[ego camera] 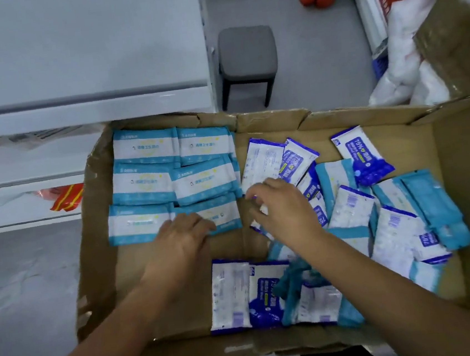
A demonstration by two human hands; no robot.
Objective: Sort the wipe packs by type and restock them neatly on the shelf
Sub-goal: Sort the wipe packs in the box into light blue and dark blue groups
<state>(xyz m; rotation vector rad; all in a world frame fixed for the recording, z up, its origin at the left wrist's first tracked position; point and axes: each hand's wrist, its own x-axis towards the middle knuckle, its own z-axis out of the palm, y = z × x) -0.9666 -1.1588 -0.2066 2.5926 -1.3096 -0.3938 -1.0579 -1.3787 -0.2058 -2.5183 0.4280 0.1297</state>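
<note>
**Shelf** (84, 106): white, tiered, at upper left. No wipe pack is seen on it, and the goods on the lower tiers are too blurred to name.

**Cardboard box** (338, 120): open with its flaps splayed, just beside the shelf. It holds every wipe pack in view.

**Stool** (246, 52): grey, standing beyond the box.

**Teal packs** (143, 146): six show, laid flat in a tidy block in the box's left half. Others lie mixed into the right half.

**Dark-blue packs** (361, 153): a loose heap at the right and along the near edge, tilted, overlapping and jumbled with teal.

**Left hand** (182, 241): fingers slightly apart, resting on the nearest teal pack of the block.

**Right hand** (286, 210): fingers curled and clamped on a small pack (263, 209) at the heap's edge. The pack is mostly hidden, so its type cannot be told.

**Status, as judged:** sorting is perhaps a third done, and restocking has not begun.
</note>
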